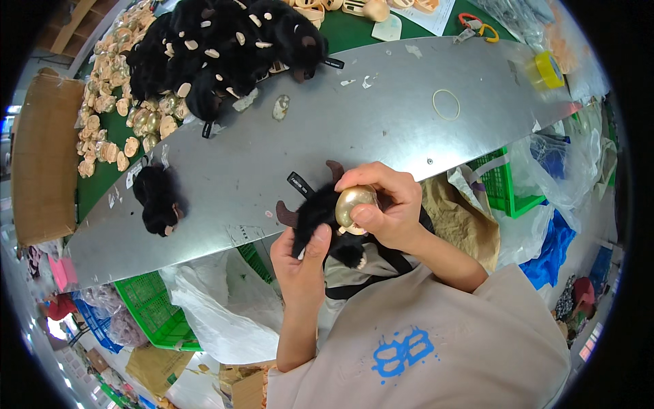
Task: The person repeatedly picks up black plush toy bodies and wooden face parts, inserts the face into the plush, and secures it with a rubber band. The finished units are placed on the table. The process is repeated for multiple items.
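A black plush toy [317, 208] with brown horn-like parts and a black tag is held between my hands over the near table edge. My left hand [301, 262] is closed on the plush's lower left side, thumb on top. In my right hand [395, 208] is a shiny gold rounded plastic piece [353, 204], pinched between thumb and fingers against the plush. A pale rim shows beneath the gold piece; how it meets the plush is hidden by my fingers. Another black plush [158, 199] lies on the table to the left.
On the grey metal table [381, 102] lie a thin pale ring [446, 104] and paper scraps. Farther back are piled black plush toys [231, 41], beige and gold plastic pieces [109, 109], scissors [477, 27] and yellow tape [549, 69]. Green crates [153, 310] stand below the near edge.
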`<action>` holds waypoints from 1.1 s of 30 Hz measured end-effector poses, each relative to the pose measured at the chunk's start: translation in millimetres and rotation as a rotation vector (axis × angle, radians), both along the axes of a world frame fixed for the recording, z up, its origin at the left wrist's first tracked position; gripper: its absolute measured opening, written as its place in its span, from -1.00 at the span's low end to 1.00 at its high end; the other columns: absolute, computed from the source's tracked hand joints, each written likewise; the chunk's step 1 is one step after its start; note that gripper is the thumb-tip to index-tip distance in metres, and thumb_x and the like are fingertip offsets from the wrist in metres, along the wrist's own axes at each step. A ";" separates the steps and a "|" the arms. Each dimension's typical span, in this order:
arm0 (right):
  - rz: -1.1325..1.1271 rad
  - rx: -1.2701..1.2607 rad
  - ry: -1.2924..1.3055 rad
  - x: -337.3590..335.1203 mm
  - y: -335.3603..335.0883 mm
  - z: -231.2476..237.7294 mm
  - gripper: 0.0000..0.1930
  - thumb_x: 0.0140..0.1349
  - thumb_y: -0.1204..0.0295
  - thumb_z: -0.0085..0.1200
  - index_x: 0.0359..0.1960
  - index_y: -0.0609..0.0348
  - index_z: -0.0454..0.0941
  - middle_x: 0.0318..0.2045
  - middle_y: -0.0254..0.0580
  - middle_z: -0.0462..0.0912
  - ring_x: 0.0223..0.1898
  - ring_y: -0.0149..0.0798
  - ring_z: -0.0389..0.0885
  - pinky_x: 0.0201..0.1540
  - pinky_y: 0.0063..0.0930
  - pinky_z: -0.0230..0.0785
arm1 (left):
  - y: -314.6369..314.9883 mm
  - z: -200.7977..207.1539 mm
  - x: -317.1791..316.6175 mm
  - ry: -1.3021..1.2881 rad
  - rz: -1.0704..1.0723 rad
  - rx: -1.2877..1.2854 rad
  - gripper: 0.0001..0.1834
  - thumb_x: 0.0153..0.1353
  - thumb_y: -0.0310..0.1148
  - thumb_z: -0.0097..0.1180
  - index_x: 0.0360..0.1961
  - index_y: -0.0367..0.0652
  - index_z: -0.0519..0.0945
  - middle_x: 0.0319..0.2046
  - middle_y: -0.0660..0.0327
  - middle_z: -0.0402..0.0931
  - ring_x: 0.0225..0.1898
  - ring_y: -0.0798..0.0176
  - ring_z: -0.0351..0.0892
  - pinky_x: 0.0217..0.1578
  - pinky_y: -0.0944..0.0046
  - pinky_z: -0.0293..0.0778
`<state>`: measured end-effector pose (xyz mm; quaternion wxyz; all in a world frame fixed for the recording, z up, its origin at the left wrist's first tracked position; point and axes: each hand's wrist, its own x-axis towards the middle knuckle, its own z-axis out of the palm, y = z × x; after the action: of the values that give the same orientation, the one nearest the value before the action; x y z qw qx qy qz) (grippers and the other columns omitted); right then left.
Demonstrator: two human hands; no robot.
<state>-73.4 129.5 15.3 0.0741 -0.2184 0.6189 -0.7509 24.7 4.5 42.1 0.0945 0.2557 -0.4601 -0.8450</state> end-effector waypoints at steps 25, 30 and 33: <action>-0.220 0.437 0.748 -6.8 -0.1 4.2 -0.65 0.11 0.22 0.28 -0.16 0.20 0.66 -0.68 -0.35 0.43 -0.68 -0.30 0.31 -0.63 -0.44 0.13 | 3.5 2.6 -6.9 0.105 -0.074 -0.298 -0.68 0.22 -0.54 0.26 -0.04 -0.30 0.47 -0.16 0.30 0.50 -0.09 0.49 0.43 -0.04 0.46 0.36; 0.229 0.330 0.483 -15.0 17.7 23.4 -0.58 0.28 0.41 0.06 0.15 0.32 0.51 -0.63 -0.27 0.44 -0.60 -0.29 0.41 -0.46 -0.45 0.31 | -10.0 5.6 -1.1 0.064 -0.077 -0.149 -0.69 0.18 -0.59 0.28 -0.07 -0.27 0.48 -0.14 0.29 0.51 -0.07 0.45 0.46 0.04 0.41 0.36; 0.337 0.216 -0.003 -15.7 26.2 31.4 -0.54 0.11 0.38 0.30 0.06 0.24 0.53 -0.55 -0.36 0.43 -0.46 -0.43 0.43 -0.32 -0.51 0.32 | -15.4 13.3 3.9 0.064 -0.148 -0.239 -0.71 0.16 -0.61 0.26 -0.11 -0.22 0.49 -0.19 0.32 0.51 -0.14 0.48 0.45 -0.05 0.40 0.41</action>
<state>-89.2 155.8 46.7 0.2227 -0.3087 0.6503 -0.6574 28.6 -11.0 55.4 0.0765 0.1808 -0.5719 -0.7965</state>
